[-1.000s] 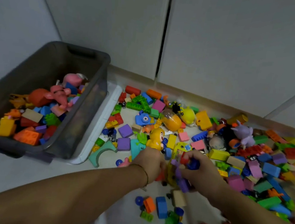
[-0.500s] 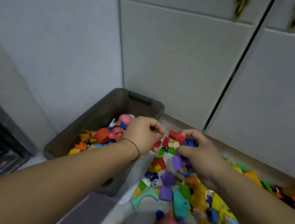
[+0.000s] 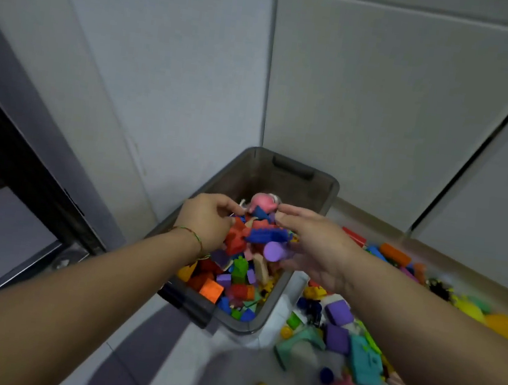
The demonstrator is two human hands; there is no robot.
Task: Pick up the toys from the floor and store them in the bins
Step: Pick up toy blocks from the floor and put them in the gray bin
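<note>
Both forearms reach forward and converge, the left grip (image 3: 207,222) and right grip (image 3: 313,247) facing each other, close but apart. Left fingers (image 3: 224,203) curl inward (whether they pinch anything is unclear); right fingers (image 3: 295,211) are spread and straight, palm turned toward the left grip.

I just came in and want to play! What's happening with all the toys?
Someone is tidying up. The left hand and right hand hover over the grey bin, with a red block, a blue block and a purple cylinder between them, seemingly dropping in. The bin is partly full. Lots of toys lie on the floor beside it.
</note>
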